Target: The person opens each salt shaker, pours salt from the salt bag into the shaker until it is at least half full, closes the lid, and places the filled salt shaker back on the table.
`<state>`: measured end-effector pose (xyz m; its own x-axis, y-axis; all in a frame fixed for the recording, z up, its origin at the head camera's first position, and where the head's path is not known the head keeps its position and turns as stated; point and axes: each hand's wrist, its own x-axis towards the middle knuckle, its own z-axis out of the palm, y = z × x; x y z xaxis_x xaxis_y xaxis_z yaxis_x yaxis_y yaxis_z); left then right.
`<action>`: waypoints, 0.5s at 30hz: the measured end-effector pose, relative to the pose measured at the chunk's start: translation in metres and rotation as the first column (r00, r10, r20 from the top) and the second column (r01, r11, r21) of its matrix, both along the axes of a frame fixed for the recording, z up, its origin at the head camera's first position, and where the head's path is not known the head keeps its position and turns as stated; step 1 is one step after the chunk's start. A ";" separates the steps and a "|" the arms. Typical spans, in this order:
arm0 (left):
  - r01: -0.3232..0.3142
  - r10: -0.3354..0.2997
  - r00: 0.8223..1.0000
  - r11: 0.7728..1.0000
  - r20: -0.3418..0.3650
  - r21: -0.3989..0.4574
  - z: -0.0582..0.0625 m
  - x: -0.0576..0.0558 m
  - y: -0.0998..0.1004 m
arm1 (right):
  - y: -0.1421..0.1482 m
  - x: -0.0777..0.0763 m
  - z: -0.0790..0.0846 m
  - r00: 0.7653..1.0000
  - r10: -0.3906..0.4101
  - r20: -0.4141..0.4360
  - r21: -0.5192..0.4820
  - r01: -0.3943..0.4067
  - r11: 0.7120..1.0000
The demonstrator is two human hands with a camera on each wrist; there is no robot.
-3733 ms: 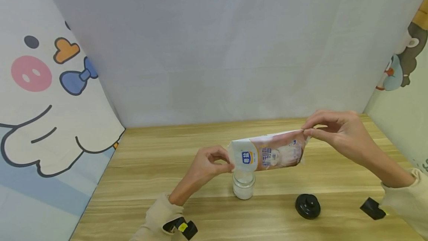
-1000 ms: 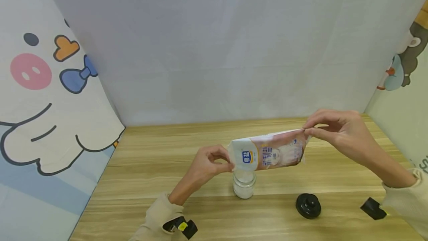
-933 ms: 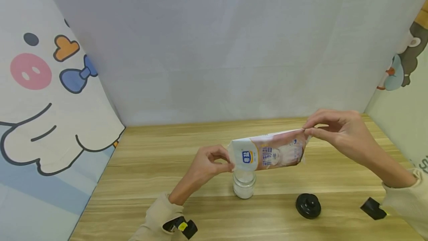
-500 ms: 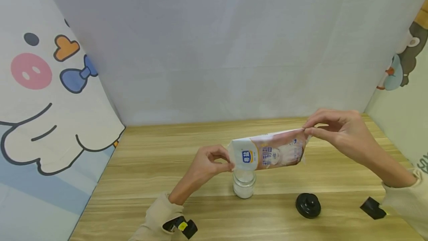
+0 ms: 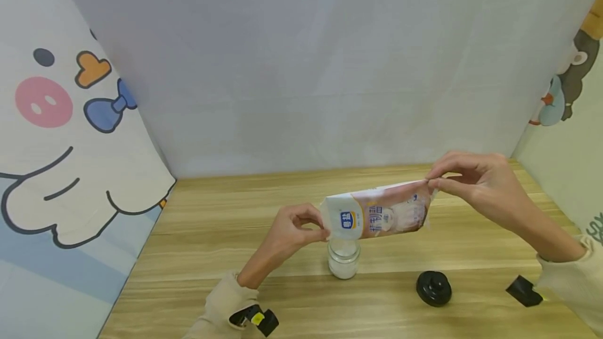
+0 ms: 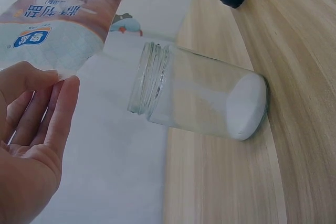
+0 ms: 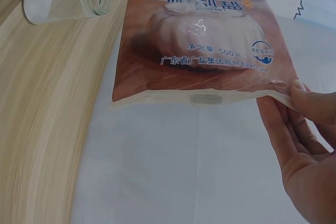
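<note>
Above the clear glass jar, a white-and-brown printed plastic bag slopes down toward the mouth. Left hand pinches its corner nearest the jar; right hand pinches the raised far corner. Risk, judged: a slipped pinch or drifting bag could spill contents beside the jar, onto the pale wood-grain surface. Versus 3.7 s earlier: bag, hands, jar, and round black lid right of it, essentially unmoved.
</note>
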<state>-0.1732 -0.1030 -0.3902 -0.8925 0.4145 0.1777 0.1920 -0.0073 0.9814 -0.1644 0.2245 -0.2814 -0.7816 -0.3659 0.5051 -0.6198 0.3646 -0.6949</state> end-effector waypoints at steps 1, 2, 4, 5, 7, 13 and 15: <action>0.001 -0.001 1.000 1.000 0.000 0.000 0.000 0.000 0.000 | 0.000 0.000 0.000 1.000 0.001 -0.003 0.001 -0.001 1.000; -0.001 0.001 1.000 1.000 -0.001 -0.001 0.000 0.000 0.000 | 0.000 0.000 0.000 1.000 0.001 -0.006 0.002 -0.001 1.000; 0.000 0.000 1.000 1.000 0.001 0.000 -0.001 -0.001 0.000 | 0.000 0.000 0.000 1.000 0.000 -0.012 0.004 0.000 1.000; -0.002 0.002 1.000 1.000 0.000 -0.001 -0.001 -0.001 0.000 | 0.000 0.000 0.000 1.000 0.000 -0.015 0.005 0.000 1.000; -0.001 0.001 1.000 1.000 0.002 0.000 -0.002 -0.001 0.000 | 0.000 0.000 0.000 1.000 0.001 -0.017 0.006 -0.001 1.000; 0.000 0.000 1.000 1.000 0.012 0.007 -0.001 -0.001 0.000 | 0.000 0.000 0.000 1.000 0.010 -0.022 0.000 -0.010 1.000; -0.001 0.000 1.000 1.000 0.015 0.008 -0.001 -0.001 0.000 | 0.000 -0.001 -0.001 1.000 0.015 -0.025 -0.004 -0.015 1.000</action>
